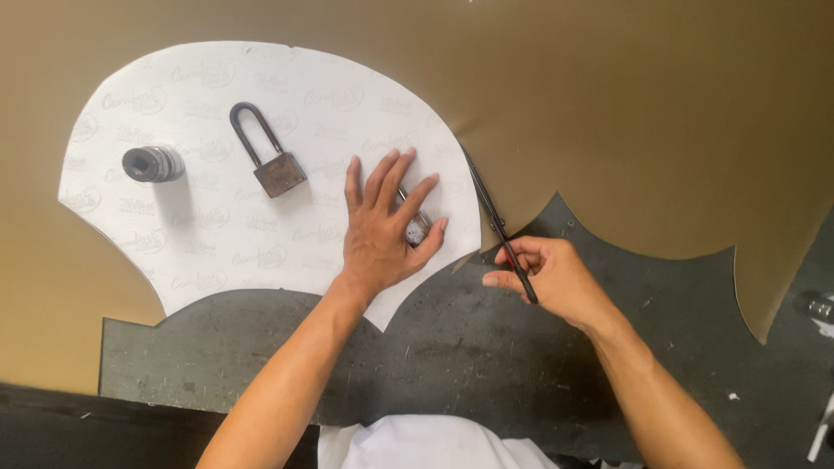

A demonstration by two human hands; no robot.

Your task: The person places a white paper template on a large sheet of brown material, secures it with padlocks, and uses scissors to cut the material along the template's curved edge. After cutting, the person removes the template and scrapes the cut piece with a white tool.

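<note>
Dark scuffed metal desk (486, 365) carries a tan sheet of thin material (651, 113), and on it a white curved paper template (217, 234). Left hand (382, 230) presses flat, fingers spread, on the template. Right hand (547, 278), just beside its edge, grips a slim black marking tool (499, 227). Well left lie a rusty padlock (269, 152) and a dark socket (153, 163).

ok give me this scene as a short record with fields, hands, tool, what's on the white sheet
left hand: pressed flat, fingers spread, on the white template; a small metal object lies partly under its fingers
right hand: grips a thin dark tool laid along the template's right edge
weights on template: rusty padlock, dark socket
underneath: tan sheet with scalloped cut edges, on a dark worn table
</note>
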